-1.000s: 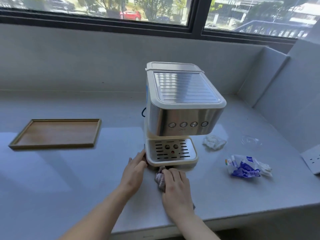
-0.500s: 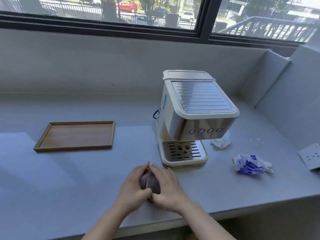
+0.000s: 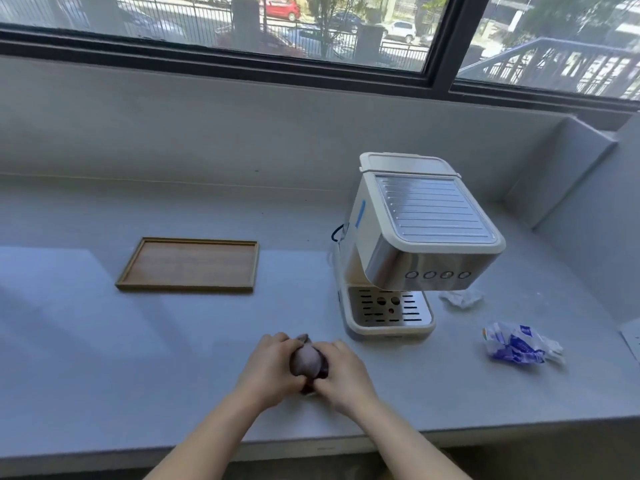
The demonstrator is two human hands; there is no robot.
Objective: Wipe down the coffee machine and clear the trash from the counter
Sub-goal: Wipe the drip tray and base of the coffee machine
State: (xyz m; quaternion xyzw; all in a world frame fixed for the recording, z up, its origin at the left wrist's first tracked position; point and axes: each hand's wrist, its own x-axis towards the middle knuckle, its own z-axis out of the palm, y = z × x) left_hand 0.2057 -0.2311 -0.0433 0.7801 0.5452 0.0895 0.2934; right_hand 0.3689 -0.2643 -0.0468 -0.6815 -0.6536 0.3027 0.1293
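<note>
A cream and steel coffee machine (image 3: 415, 244) stands on the grey counter (image 3: 173, 341), right of centre. In front of it and to its left, my left hand (image 3: 270, 368) and my right hand (image 3: 343, 372) press together around a bunched greyish-purple cloth (image 3: 306, 358) just above the counter. A crumpled white tissue (image 3: 460, 297) lies beside the machine's right side. A crumpled blue and white wrapper (image 3: 516, 344) lies further right, nearer the front edge.
A shallow wooden tray (image 3: 188, 265) sits on the counter to the left. A grey wall runs behind, with a window above. A side wall closes the right end, and a white socket plate (image 3: 632, 341) shows at the right border.
Both hands have pulled back from the machine's drip tray and gathered the cloth into a ball between them. The view has shifted left, so the machine sits further right.
</note>
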